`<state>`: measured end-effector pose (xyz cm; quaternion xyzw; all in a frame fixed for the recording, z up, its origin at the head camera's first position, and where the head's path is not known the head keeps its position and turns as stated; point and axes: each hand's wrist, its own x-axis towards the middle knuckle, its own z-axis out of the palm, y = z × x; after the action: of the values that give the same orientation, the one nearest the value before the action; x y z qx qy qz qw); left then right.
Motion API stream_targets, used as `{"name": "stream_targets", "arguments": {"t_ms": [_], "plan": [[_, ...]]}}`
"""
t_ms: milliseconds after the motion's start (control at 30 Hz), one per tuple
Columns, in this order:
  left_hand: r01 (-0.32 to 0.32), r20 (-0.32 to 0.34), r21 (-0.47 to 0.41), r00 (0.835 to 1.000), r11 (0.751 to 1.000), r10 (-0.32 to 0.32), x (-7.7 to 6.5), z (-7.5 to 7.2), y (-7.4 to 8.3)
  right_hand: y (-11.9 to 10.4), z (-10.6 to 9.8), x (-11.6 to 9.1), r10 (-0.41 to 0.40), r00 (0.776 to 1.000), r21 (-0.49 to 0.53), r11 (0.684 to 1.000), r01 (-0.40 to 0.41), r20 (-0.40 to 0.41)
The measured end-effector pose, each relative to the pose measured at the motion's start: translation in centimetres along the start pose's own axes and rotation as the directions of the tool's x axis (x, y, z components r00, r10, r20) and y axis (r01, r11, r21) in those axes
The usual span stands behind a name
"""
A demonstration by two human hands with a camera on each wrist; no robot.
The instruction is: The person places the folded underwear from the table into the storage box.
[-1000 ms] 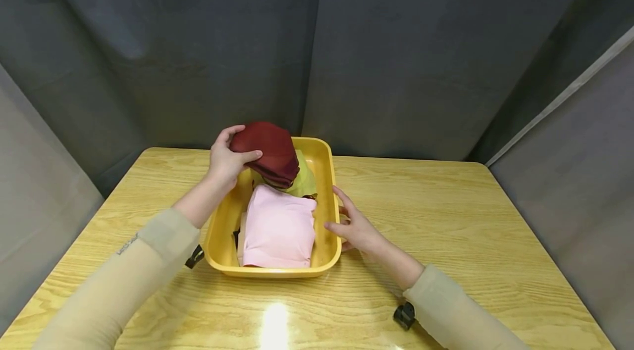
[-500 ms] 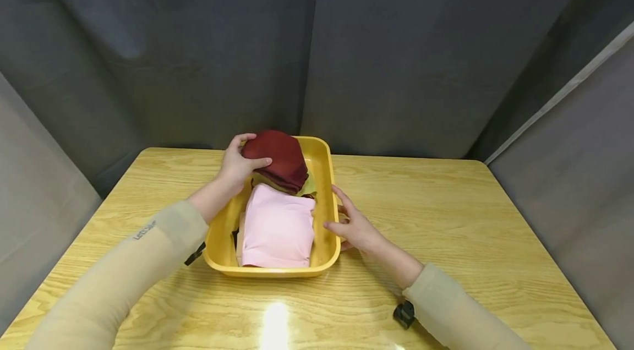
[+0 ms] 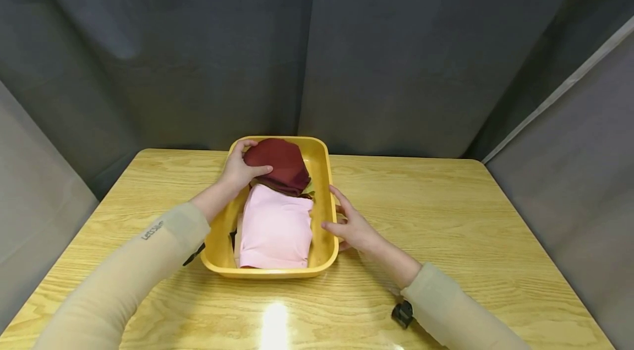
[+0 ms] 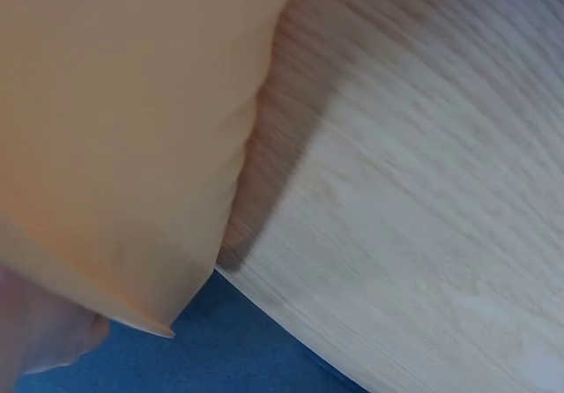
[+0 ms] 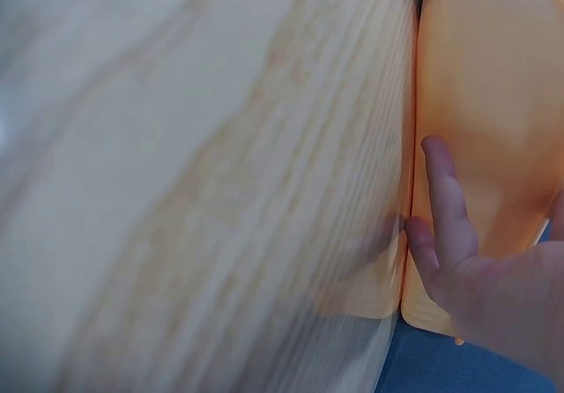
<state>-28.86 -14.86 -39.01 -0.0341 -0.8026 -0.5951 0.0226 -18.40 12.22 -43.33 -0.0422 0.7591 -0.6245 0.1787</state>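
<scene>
My left hand (image 3: 236, 173) holds a folded maroon garment (image 3: 277, 163) at the far end of a yellow plastic tub (image 3: 324, 251). The thumb lies on top of the cloth, and the other fingers are at its far left edge. A corner of yellow-green cloth (image 3: 309, 190) peeks out beneath it. Nearer me in the tub lies a pink folded garment (image 3: 276, 227). My right hand (image 3: 359, 229) is at the tub's right side, thumb over the rim and the other fingers spread outside. In the right wrist view, straight fingers (image 5: 451, 212) touch the tub's outer wall.
The tub stands on a wood-grain table (image 3: 436, 218), near its back edge. A dark grey curtain (image 3: 396, 64) hangs behind, with lighter panels at both sides. Beige and black show beside the pink garment.
My left hand has lowered the maroon garment into the tub's far end, moving slightly right and toward me. It now covers most of the yellow-green cloth. My right hand stays at the rim.
</scene>
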Motion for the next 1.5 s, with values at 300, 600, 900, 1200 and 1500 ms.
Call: {"name": "stream_targets", "arguments": {"t_ms": [300, 600, 900, 1200, 1500], "plan": [[0.026, 0.083, 0.113, 0.996, 0.993, -0.035, 0.1, -0.2, -1.4, 0.0, -0.2, -0.1, 0.004, 1.000, 0.004, 1.000, -0.004, -0.004], [0.014, 0.089, 0.175, 0.996, 0.984, -0.030, 0.0, 0.0, -2.0, 0.1, -0.2, -0.1, 0.008, 1.000, 0.000, 1.000, -0.008, -0.019], [-0.001, 0.081, 0.251, 0.997, 0.968, -0.020, 0.0, -0.5, -1.8, 0.2, -0.3, 0.1, 0.003, 1.000, -0.002, 1.000, -0.004, -0.012], [-0.024, 0.093, 0.284, 0.996, 0.958, -0.002, -0.5, -1.2, -1.1, -0.2, -0.2, 0.1, 0.009, 1.000, -0.008, 1.000, -0.009, -0.010], [-0.050, 0.152, 0.311, 0.988, 0.949, 0.002, -0.9, -2.2, 0.0, -0.7, -0.6, 0.3, -0.015, 0.999, -0.032, 0.999, 0.016, 0.033]]}}
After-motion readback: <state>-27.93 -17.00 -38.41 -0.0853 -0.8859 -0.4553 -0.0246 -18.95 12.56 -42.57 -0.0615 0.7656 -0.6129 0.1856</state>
